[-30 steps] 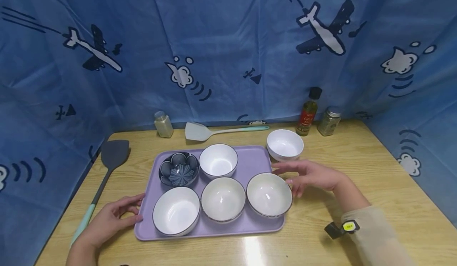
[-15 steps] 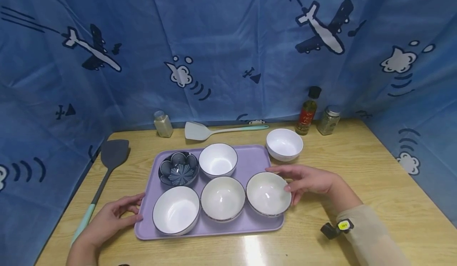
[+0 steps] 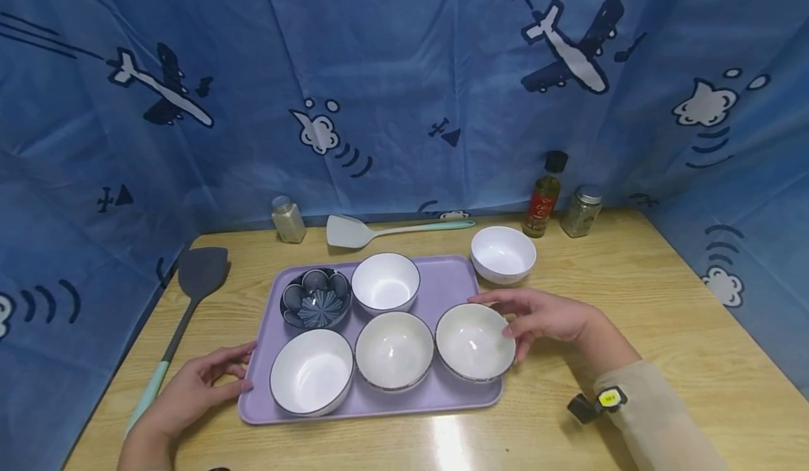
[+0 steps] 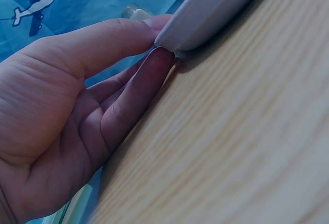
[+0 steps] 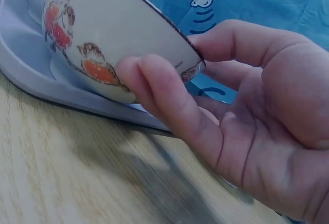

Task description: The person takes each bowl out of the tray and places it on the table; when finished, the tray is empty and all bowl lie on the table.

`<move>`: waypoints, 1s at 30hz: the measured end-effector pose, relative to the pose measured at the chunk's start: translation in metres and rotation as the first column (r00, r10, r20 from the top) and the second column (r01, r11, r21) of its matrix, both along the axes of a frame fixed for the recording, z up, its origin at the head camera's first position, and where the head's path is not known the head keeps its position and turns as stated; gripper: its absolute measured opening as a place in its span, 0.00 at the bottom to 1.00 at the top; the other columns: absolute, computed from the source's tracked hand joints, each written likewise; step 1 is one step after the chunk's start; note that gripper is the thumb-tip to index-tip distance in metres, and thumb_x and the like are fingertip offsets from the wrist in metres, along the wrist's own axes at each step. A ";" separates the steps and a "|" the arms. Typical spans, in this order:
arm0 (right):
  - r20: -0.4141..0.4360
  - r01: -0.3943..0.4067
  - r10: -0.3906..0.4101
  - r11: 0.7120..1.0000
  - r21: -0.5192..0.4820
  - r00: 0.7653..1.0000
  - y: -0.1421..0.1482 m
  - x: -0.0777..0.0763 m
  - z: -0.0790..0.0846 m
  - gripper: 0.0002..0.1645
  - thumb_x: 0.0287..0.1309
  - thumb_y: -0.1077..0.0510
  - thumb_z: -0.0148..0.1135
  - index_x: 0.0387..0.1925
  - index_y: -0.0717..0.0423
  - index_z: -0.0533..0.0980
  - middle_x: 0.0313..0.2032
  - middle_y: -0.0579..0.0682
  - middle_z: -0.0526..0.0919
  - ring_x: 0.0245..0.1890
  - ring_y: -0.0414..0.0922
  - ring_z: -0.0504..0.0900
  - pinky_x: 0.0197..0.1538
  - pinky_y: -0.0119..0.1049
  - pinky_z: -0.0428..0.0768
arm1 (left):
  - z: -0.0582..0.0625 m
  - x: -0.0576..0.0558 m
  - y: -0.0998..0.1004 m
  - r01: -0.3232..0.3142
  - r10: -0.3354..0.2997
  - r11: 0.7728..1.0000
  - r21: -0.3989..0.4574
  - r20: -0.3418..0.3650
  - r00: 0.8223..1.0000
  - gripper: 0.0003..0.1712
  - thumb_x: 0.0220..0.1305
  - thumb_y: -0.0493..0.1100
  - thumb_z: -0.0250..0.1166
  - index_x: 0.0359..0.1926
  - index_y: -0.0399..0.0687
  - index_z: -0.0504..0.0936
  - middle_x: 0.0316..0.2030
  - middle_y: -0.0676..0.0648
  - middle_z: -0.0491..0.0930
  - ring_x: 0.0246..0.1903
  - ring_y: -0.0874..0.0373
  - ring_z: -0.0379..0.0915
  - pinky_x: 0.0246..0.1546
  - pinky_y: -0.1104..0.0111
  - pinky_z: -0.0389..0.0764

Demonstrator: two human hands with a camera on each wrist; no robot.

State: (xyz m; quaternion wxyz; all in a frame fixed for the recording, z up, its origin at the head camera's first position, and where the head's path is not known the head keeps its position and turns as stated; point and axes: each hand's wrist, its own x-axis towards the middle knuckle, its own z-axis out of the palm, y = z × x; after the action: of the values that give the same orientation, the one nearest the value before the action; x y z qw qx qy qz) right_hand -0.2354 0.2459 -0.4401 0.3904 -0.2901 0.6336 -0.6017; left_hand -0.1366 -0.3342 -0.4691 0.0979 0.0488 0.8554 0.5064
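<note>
My left hand (image 3: 192, 395) pinches the left edge of a lilac tray (image 3: 444, 278). In the left wrist view the thumb lies on the tray's rim (image 4: 198, 16), with a finger beneath it. At the tray's right side, my right hand (image 3: 548, 319) holds a cream bowl (image 3: 475, 342), thumb at the dark rim and other fingers against the outer wall. Painted orange birds decorate that bowl's outside (image 5: 100, 70). Beside it stand another cream bowl (image 3: 395, 352) and a white bowl (image 3: 312, 373). Behind them are a dark flower-shaped bowl (image 3: 319, 306) and a second white bowl (image 3: 387, 283).
A small white bowl (image 3: 503, 255) stands off the tray, behind my right hand. Along the back are a shaker (image 3: 288, 222), a pale spatula (image 3: 354, 234), a sauce bottle (image 3: 542, 204) and a spice jar (image 3: 581, 215). A dark spatula (image 3: 199, 274) lies at the left.
My right hand has moved slightly left, and its thumb has come onto the cream bowl's rim. The left hand, tray and bowls look unmoved.
</note>
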 end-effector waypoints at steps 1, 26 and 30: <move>0.003 0.000 0.000 1.000 -0.004 1.000 0.000 0.000 0.000 0.41 0.64 0.70 0.56 0.75 0.60 0.54 0.68 0.66 0.61 0.42 0.55 0.86 0.36 0.55 0.85 | 0.000 0.000 0.000 0.000 0.000 1.000 0.000 -0.002 1.000 0.38 0.59 0.42 0.73 0.68 0.39 0.71 0.52 0.45 0.81 0.43 0.62 0.80 0.46 0.79 0.77; -0.086 0.288 -0.292 0.956 -0.053 0.953 0.029 -0.001 0.033 0.39 0.64 0.72 0.53 0.74 0.52 0.61 0.60 0.49 0.76 0.37 0.49 0.85 0.35 0.48 0.87 | 0.002 -0.001 -0.001 -0.002 0.002 1.000 -0.027 -0.001 1.000 0.38 0.58 0.44 0.74 0.68 0.41 0.72 0.53 0.41 0.80 0.43 0.64 0.80 0.46 0.80 0.76; -0.080 0.365 -0.371 0.928 -0.079 0.925 0.042 0.000 0.044 0.38 0.65 0.73 0.52 0.74 0.51 0.61 0.58 0.48 0.77 0.38 0.47 0.86 0.36 0.43 0.87 | 0.001 0.000 0.000 -0.007 0.007 1.000 -0.027 0.005 1.000 0.38 0.58 0.45 0.74 0.68 0.41 0.72 0.53 0.40 0.80 0.43 0.64 0.80 0.46 0.80 0.76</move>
State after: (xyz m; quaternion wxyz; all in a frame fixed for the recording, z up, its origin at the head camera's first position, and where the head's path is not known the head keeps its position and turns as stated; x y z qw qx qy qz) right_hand -0.2350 0.2883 -0.3959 0.2312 -0.2060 0.6750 -0.6697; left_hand -0.1370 -0.3343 -0.4676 0.0991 0.0432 0.8621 0.4950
